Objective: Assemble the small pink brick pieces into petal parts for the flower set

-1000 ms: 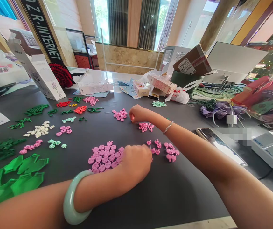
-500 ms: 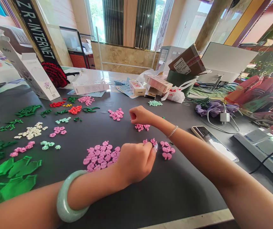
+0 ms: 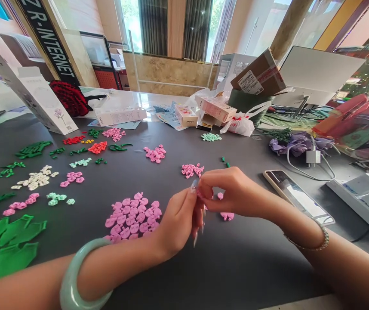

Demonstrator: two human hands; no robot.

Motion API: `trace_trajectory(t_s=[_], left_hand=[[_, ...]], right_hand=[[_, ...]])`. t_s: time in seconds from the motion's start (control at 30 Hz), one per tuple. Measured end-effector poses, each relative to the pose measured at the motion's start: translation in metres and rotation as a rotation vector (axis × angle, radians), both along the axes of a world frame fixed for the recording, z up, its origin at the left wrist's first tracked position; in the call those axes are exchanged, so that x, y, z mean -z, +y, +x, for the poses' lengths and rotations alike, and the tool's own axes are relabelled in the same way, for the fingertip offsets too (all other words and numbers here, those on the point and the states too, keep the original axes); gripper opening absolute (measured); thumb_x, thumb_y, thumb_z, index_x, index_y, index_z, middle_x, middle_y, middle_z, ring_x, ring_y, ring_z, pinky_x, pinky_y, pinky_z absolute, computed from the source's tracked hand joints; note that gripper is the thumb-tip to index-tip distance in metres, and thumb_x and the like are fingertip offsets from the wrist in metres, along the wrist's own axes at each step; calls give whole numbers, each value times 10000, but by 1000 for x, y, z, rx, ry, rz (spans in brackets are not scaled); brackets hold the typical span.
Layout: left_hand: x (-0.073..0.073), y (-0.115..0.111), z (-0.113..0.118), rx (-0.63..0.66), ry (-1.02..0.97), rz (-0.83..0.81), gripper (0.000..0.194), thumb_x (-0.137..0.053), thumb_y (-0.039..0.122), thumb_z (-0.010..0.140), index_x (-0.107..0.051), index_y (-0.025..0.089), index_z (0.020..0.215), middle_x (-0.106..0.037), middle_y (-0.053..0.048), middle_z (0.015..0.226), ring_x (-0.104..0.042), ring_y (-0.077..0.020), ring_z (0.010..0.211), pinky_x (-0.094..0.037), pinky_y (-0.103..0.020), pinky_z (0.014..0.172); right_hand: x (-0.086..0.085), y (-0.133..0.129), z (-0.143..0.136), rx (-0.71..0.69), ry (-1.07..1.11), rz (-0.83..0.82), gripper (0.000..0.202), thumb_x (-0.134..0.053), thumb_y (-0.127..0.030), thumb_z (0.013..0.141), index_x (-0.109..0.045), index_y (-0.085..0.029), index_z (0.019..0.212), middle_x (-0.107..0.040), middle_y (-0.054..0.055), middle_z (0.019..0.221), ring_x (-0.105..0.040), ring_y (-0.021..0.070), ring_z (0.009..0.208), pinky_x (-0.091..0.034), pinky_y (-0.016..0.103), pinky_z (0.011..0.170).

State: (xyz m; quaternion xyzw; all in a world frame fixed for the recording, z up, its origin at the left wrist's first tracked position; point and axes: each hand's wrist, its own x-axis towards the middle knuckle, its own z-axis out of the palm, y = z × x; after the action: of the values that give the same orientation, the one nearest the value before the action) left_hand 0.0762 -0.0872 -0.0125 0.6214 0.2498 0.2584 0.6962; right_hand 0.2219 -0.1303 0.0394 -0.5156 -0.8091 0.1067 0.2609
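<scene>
My left hand [image 3: 178, 217] and my right hand [image 3: 232, 190] meet fingertip to fingertip above the dark table. Both are closed in a pinch, with a bit of a small pink plastic piece showing between them; the fingers hide most of it. Beside my left wrist lies a spread of rounded pink pieces [image 3: 133, 215]. A pile of tiny pink flower-like pieces [image 3: 191, 170] sits just beyond the fingertips. Under and behind my right hand, a few larger pink pieces [image 3: 227, 216] are partly covered.
Sorted piles cover the left: green leaf-shaped pieces [image 3: 12, 260], cream pieces [image 3: 36, 178], red pieces [image 3: 97, 147]. Farther back are pale green pieces [image 3: 211, 137] and small boxes [image 3: 186, 116]. A phone [image 3: 296, 196] and a power strip [image 3: 361, 206] lie to the right.
My right hand has come back from the tiny pink pile to my left hand, and their fingertips now meet. My left hand has turned upward. The view has shifted slightly.
</scene>
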Motion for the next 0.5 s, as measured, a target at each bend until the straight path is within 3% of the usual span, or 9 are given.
trace_trajectory(t_s=[0.13, 0.33, 0.5], left_hand=[[1, 2, 0, -12, -37, -19, 426, -409, 538, 837, -430, 173, 617, -443, 54, 449, -400, -60, 335, -326, -167, 332], [3, 9, 2, -57, -48, -60, 402, -368, 471, 885, -419, 177, 616, -424, 62, 427, -377, -57, 323, -304, -154, 305], [4, 11, 3, -117, -57, -72, 374, -367, 453, 898, -424, 181, 649, -427, 63, 431, -378, -62, 347, -311, -149, 317]], right_hand=[[2, 2, -1, -24, 48, -46, 215, -554, -56, 703, -420, -172, 581, -482, -53, 571, -422, 54, 530, -350, 163, 507], [3, 8, 6, 23, 341, -91, 177, -697, -262, 725, -568, -179, 635, -626, 8, 716, -565, 114, 659, -450, 236, 602], [11, 14, 5, 218, 644, -86, 239, -747, -373, 661, -602, -184, 648, -551, -29, 558, -480, 80, 462, -384, 219, 419]])
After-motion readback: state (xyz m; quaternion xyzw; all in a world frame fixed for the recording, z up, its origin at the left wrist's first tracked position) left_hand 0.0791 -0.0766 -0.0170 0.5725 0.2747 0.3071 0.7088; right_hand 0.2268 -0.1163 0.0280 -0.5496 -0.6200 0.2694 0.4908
